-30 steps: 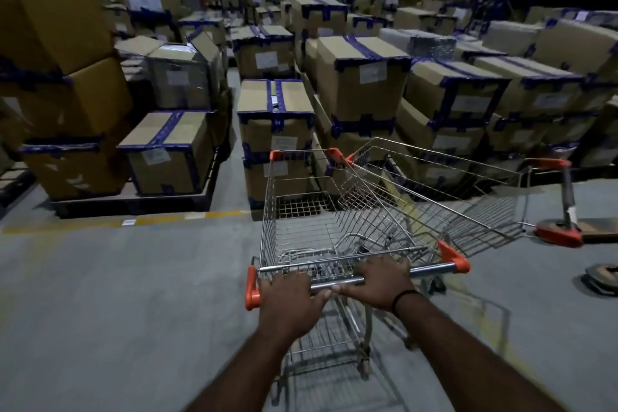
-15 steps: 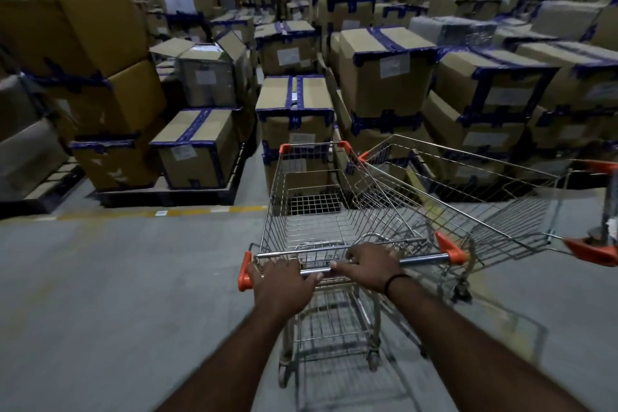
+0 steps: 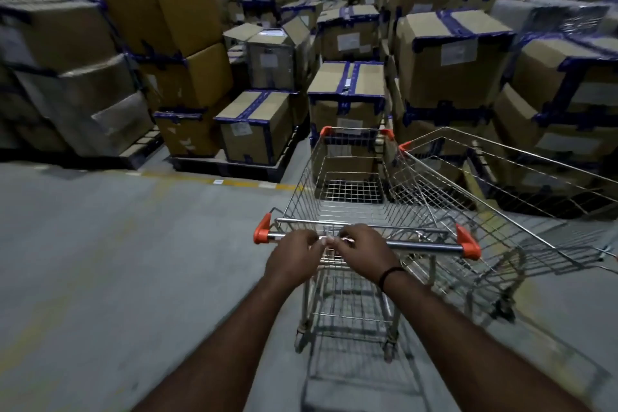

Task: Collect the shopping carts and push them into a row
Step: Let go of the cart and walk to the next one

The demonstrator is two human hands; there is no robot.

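Left hand [image 3: 291,259], lower ctr of frame, has its fingers curled over the handle bar [image 3: 424,247], gripping it a little in from the left orange end cap [image 3: 262,232]. Right hand [image 3: 363,252] is right beside it, also wrapped on the bar, w/ a black band at the wrist. Both sit left of the bar's middle.

The cart [image 3: 351,197] fills the ctr, empty, nose toward the taped boxes [image 3: 257,124] in the upper half. At right a second cart [image 3: 501,184] stands angled, its basket close by the first's right side; contact or not, can't tell.

Handling, prob.: empty wire steel, so stiff and light. It should roll easily on the smooth floor [image 3: 117,261], but the castors may swivel. The bar is the place to hold. Hands spread wider, toward the caps, would steer better for nesting.
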